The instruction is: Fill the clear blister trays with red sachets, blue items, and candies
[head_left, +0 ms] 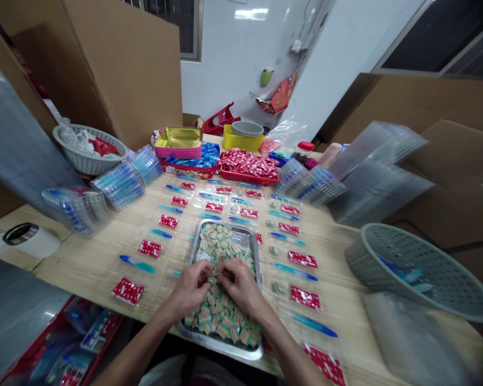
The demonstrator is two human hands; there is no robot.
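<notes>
A metal tray (pixel 247 236) full of small striped erasers (pixel 219 244) lies at the table's near edge. Over its middle my left hand (pixel 191 289) and my right hand (pixel 241 287) meet, fingers curled down into the erasers. Both pinch at something small between the fingertips; I cannot make out what. Around the tray lie rows of clear blister packs, each with a red packet (pixel 150 248) and a blue pen (pixel 137 263).
Stacks of clear blister trays (pixel 121 185) stand left and right (pixel 309 182). At the back are a red basket of packets (pixel 249 165), a pink tin (pixel 179 142) and a white basket (pixel 89 147). A grey-green basket (pixel 418 271) sits at the right. Cardboard boxes surround the table.
</notes>
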